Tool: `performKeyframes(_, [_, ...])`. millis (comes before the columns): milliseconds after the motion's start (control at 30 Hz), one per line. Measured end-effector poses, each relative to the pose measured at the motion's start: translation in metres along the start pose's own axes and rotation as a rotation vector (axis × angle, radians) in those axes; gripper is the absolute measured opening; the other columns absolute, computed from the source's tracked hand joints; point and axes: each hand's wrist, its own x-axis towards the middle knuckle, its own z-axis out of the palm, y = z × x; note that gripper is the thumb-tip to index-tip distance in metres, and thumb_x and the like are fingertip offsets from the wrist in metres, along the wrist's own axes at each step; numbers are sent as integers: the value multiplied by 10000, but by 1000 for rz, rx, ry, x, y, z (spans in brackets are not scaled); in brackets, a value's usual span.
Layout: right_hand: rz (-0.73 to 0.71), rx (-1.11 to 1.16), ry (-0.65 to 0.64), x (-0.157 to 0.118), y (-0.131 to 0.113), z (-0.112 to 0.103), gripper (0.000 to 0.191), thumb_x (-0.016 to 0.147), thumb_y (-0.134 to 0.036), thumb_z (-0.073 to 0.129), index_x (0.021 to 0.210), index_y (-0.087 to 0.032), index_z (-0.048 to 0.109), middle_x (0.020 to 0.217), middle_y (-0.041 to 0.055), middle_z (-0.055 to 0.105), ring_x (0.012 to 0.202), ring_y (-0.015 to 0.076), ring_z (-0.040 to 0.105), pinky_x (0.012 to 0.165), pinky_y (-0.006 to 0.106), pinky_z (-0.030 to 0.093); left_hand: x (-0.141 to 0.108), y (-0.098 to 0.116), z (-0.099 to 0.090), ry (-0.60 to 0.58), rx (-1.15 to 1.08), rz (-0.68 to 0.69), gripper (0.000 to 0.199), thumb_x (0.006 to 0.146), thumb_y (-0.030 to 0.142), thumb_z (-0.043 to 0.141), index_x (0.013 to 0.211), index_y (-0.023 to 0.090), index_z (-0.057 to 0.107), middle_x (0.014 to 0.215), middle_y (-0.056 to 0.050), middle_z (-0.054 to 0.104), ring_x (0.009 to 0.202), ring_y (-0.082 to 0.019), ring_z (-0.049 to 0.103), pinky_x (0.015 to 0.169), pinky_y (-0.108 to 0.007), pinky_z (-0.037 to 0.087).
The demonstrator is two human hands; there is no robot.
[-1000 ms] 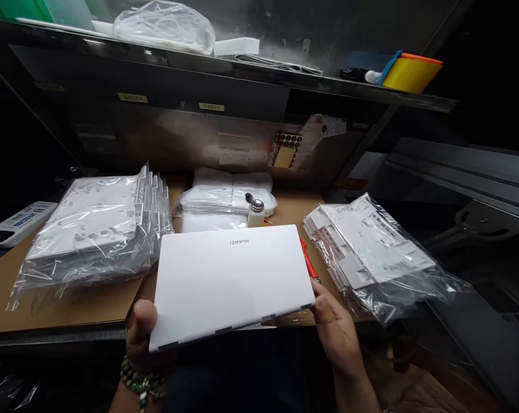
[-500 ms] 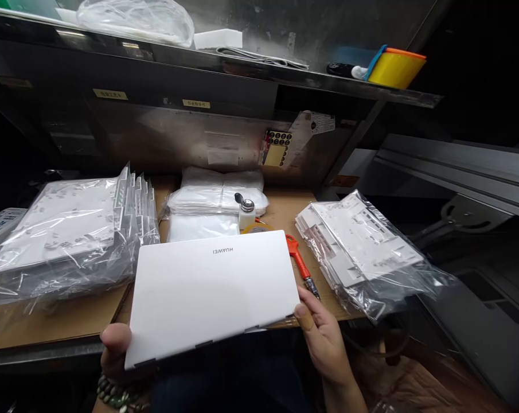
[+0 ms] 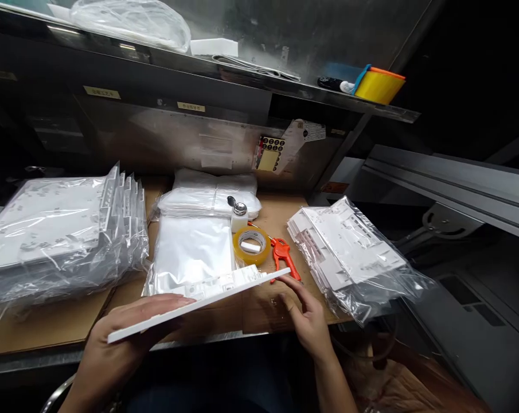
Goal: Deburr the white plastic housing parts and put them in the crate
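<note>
A flat white panel [image 3: 207, 303] is tilted nearly edge-on above the table's front edge, its moulded, ribbed side facing away. My left hand [image 3: 125, 324] grips its left end, fingers over the far side. My right hand [image 3: 308, 318] is at the right end: the index fingertip meets the corner, while the thumb stands apart below it. Just beyond the panel lie a clear plastic bag [image 3: 194, 246], a roll of yellowish tape [image 3: 259, 252] with a small white piece inside its ring, and a red air blow gun [image 3: 283, 255].
Bagged white panels are stacked at left [image 3: 57, 223] and right [image 3: 349, 246]. Folded plastic bags [image 3: 211, 195] and a small pump bottle [image 3: 239, 218] stand behind. Overhead, a metal shelf [image 3: 164, 67] carries a yellow tub [image 3: 379, 86]. A metal rail [image 3: 448, 178] runs along the right.
The panel has turned from its smooth HUAWEI-marked face to nearly edge-on, exposing its ribbed side. My left hand now grips it from above; my right thumb has come off its face.
</note>
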Motion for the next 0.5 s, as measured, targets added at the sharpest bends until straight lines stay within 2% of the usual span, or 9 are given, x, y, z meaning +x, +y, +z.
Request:
performKeyframes(167, [-10, -30, -9, 4, -4, -7, 287, 970, -414, 611, 1215, -304, 712, 1293, 48, 709, 1268, 262, 617, 1120, 438, 460, 5, 4, -3, -34, 5, 105, 103, 810, 314, 798, 906, 307, 835, 945, -54, 816, 835, -253, 777, 705, -267, 641])
performKeyframes(333, [11, -47, 30, 9, -3, -5, 328, 946, -450, 636, 1223, -287, 707, 1287, 68, 714, 1244, 290, 637, 1091, 466, 480, 2, 7, -6, 15, -56, 28, 108, 781, 294, 829, 888, 303, 837, 941, -44, 817, 880, -245, 767, 783, -265, 622])
performKeyframes(400, [-18, -107, 63, 23, -7, -2, 338, 969, -456, 595, 1227, -262, 697, 1272, 82, 720, 1203, 278, 662, 1048, 446, 517, -1, 8, -10, 8, -58, 37, 95, 802, 327, 811, 889, 298, 837, 951, -50, 816, 881, -248, 767, 761, -263, 623])
performKeyframes(500, [-109, -379, 29, 66, -17, 9, 368, 1039, -407, 440, 1227, -207, 685, 1249, 108, 723, 1132, 248, 683, 962, 401, 556, -6, 9, -17, 101, -31, 24, 130, 816, 378, 794, 902, 289, 833, 986, -45, 812, 914, -250, 763, 802, -266, 618])
